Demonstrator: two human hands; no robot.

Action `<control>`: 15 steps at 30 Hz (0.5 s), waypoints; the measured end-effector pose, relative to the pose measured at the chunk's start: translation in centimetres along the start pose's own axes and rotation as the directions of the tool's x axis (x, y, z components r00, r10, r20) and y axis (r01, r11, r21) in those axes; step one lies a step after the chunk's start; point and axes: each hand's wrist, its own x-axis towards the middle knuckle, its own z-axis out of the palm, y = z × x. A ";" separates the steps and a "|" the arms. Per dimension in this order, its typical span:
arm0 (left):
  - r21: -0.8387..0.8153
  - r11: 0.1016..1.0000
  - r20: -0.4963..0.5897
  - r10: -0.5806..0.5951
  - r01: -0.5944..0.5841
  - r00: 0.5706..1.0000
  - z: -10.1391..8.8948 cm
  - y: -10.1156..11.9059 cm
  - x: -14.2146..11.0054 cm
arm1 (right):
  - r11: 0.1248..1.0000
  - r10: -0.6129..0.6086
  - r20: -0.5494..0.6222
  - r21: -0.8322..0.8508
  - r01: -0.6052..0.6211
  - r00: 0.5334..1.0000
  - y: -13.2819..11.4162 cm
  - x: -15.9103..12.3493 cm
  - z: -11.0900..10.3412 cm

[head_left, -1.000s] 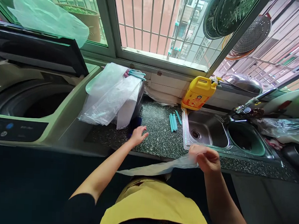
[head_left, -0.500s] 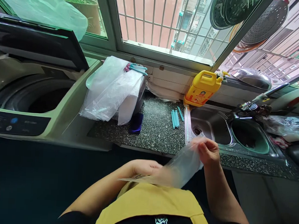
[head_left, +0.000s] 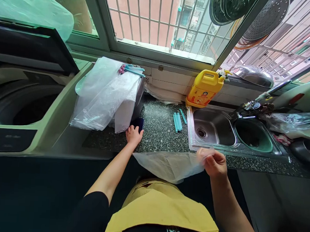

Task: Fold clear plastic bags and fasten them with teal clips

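Note:
My right hand (head_left: 214,162) pinches one end of a clear plastic bag (head_left: 169,165), which stretches leftward in front of the counter edge. My left hand (head_left: 134,135) reaches onto the speckled counter with its fingers apart. Its fingertips are at a flat dark blue object (head_left: 138,123), partly covered by the hand; whether they touch it I cannot tell. Just behind and left of that hand, a pile of white translucent plastic bags (head_left: 98,99) drapes over a dark container. Several turquoise strips (head_left: 178,122) lie on the counter left of the sink.
A yellow jug (head_left: 204,89) stands behind the steel sink (head_left: 214,127), whose right basin holds a green tub (head_left: 254,135). An open washing machine (head_left: 50,124) is at left. More turquoise strips (head_left: 133,70) rest on the bag pile. Strainers (head_left: 266,21) hang at the window.
My left hand went from the counter to the plastic bag near my apron, then back out to the dark blue object. My right hand has kept the bag, now stretched wider.

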 end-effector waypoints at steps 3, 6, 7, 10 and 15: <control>0.027 0.991 -0.079 -0.128 0.130 0.989 0.9 1.0 0.4 | 1.000 0.003 0.020 -0.010 -0.003 1.000 0.1 -0.3 -0.2; 0.026 0.973 -0.122 -0.225 0.229 0.967 1.8 2.1 1.2 | 0.999 0.012 0.056 -0.033 -0.010 0.998 0.2 -0.6 -0.2; 0.020 0.967 -0.129 -0.248 0.253 0.960 2.0 2.5 1.5 | 0.999 0.017 0.074 -0.041 -0.014 0.997 0.2 -0.7 -0.3; -0.009 0.953 -0.137 -0.301 0.302 0.944 2.4 3.1 2.1 | 0.998 0.030 0.121 -0.067 -0.022 0.992 0.0 -1.0 -0.9; -0.104 0.941 -0.107 -0.332 0.322 0.937 2.3 3.6 2.2 | 0.995 0.032 0.109 -0.099 -0.021 0.994 -0.6 -1.2 -2.5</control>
